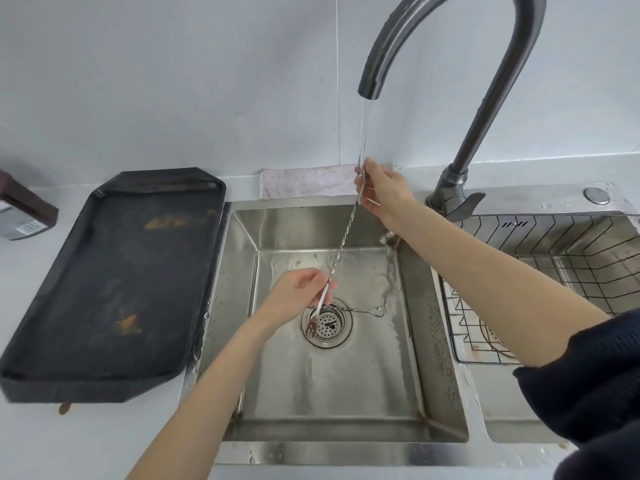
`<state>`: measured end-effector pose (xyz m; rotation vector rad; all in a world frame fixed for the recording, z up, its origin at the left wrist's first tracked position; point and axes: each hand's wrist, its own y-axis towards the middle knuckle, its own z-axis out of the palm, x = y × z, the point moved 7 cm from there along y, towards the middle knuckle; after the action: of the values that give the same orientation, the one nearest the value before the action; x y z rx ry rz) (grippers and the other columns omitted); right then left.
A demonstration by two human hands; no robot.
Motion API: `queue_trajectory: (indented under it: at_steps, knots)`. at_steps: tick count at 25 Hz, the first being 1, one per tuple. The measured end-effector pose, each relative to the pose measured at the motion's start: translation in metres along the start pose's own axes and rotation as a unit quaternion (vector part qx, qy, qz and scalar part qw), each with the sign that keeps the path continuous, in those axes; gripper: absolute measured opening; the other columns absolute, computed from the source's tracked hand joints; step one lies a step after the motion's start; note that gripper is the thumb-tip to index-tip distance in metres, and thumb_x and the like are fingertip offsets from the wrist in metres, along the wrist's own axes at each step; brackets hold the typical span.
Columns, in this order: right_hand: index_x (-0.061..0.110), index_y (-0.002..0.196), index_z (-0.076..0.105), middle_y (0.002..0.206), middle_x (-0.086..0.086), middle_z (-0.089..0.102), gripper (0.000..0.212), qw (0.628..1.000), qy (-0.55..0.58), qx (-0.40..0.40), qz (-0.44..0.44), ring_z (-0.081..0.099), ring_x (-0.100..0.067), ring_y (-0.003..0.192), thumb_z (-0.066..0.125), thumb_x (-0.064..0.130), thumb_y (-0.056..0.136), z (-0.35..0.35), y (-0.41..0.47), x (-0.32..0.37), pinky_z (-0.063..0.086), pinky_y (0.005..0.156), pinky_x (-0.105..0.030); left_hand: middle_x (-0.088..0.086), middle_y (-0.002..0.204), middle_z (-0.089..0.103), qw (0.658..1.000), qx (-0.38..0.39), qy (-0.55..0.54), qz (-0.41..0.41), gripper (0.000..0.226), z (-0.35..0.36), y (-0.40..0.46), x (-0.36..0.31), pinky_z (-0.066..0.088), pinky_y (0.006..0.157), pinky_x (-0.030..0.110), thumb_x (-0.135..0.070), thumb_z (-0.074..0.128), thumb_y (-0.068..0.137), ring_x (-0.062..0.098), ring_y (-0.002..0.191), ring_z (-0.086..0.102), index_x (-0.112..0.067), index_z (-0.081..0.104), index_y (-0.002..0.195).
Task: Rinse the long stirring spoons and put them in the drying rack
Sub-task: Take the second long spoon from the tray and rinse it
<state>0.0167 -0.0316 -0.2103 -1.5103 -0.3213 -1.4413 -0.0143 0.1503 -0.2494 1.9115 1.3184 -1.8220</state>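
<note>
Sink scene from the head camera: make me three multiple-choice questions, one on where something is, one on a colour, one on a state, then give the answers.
1. Where does the wire drying rack sit?
A. right basin
B. on the black tray
C. on the wall

2. What colour is the tray left of the sink?
A. white
B. black
C. red

3. What is the faucet doing?
A. off
B. dripping
C. running

Answers:
1 A, the rack fills the basin on the right.
2 B, its surface is dark with brown stains.
3 C, a stream falls onto the stirring spoon held by the left hand and right hand.
</note>
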Motion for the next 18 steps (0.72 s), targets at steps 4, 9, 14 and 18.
queue_trajectory:
  at_steps: [4,9,14,18]
  knots:
    - [0.018,0.076,0.055,0.071,0.004,0.06,0.023,1.0,-0.001,-0.002,-0.029,0.055,-0.003,0.06,0.047,0.023,0.097,-0.001,-0.004,0.007,0.044,0.05,-0.011,-0.01,0.049,0.06,1.0,0.0,0.011,0.025,0.03,0.003,0.001,-0.005,0.047,0.058,0.007,-0.02,0.049,0.094,-0.003,0.048,0.056,-0.021,0.062,0.067]
    - [0.012,0.109,0.057,0.079,0.006,0.064,0.016,0.993,-0.076,0.095,-0.007,0.063,0.008,0.051,0.048,0.016,0.097,0.01,-0.008,-0.007,0.051,0.052,-0.007,-0.011,0.049,0.059,0.997,-0.036,0.03,0.055,0.032,0.0,0.006,-0.017,0.044,0.055,0.002,-0.017,0.048,0.094,-0.009,0.045,0.055,-0.023,0.06,0.066]
    - [0.0,0.131,0.045,0.094,-0.005,0.07,0.038,0.985,-0.135,0.111,0.013,0.064,0.007,0.05,0.05,0.01,0.095,0.009,-0.015,-0.014,0.053,0.055,-0.008,-0.013,0.045,0.06,0.997,-0.043,0.03,0.056,0.032,0.004,0.007,-0.021,0.044,0.053,0.001,-0.016,0.047,0.095,-0.01,0.044,0.054,-0.024,0.06,0.067]
    - [0.008,0.146,0.014,0.107,-0.02,0.07,0.07,0.967,-0.244,0.053,-0.046,0.062,-0.006,0.057,0.055,0.001,0.089,-0.007,-0.013,-0.011,0.055,0.061,-0.017,-0.005,0.057,0.057,0.998,-0.025,-0.003,0.049,0.028,0.01,0.004,-0.033,0.043,0.052,0.0,-0.015,0.047,0.095,-0.009,0.044,0.053,-0.021,0.061,0.071]
